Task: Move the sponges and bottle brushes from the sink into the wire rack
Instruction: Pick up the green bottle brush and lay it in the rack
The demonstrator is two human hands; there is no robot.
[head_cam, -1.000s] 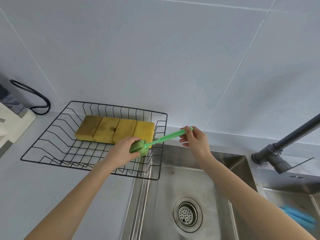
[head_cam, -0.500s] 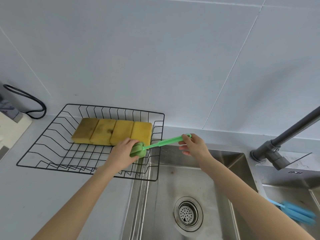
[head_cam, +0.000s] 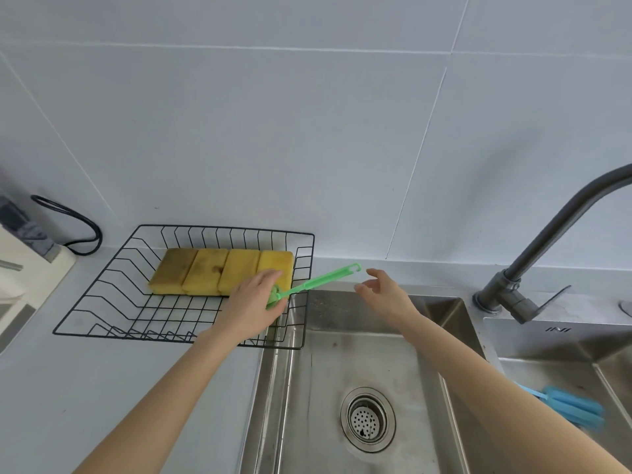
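A black wire rack (head_cam: 102, 295) sits on the counter left of the sink (head_cam: 359, 336). Several yellow sponges (head_cam: 205, 271) lie side by side at its back. My left hand (head_cam: 251, 306) grips the head of a green bottle brush (head_cam: 319, 280) at the rack's right side. The brush handle slants up and right over the rack rim. My right hand (head_cam: 383, 294) is open just right of the handle's end, not touching it. A blue bottle brush (head_cam: 571, 407) lies in the right sink basin.
A dark grey faucet (head_cam: 533, 265) rises at the right between the basins. A drain strainer (head_cam: 367, 419) is in the left basin. At the far left stand a white appliance (head_cam: 30, 268) and a black cable (head_cam: 82, 230) against the tiled wall.
My right hand has let go of the green brush handle and opened beside it. My left hand still holds the brush head, now lower at the rack's right side.
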